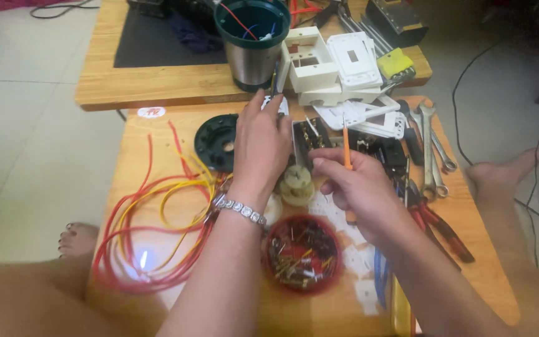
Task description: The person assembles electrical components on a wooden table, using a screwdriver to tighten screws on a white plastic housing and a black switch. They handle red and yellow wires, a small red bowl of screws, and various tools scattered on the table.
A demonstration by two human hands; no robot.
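On a small wooden table (132, 134) both forearms reach forward from the bottom edge of the view. The left hand (260, 146) is stretched far ahead, back of the hand up, a bracelet (239, 209) on the wrist; its fingers are closed around a thin dark tool (276, 78) that stands almost upright, just in front of a steel pot (252, 40) with a green rim. The right hand (357, 187) lies lower and to the right, palm turned left, and its thumb and fingers pinch an orange screwdriver (346, 146), which points up and away. Between the two hands is a dark switch block (310, 137) with brass parts, touching neither hand as far as I can tell. Just below it sits a pale plastic gear (296, 185). Near the wrists stands a red bowl (302, 253) full of small screws and metal bits. Left of the left arm lie coils of red and yellow wire (151, 231), and a black disc (216, 142) is beside the left hand. Right of the right hand are red pliers (441, 228) and wrenches (432, 146). White switch plates (338, 65) are piled behind.
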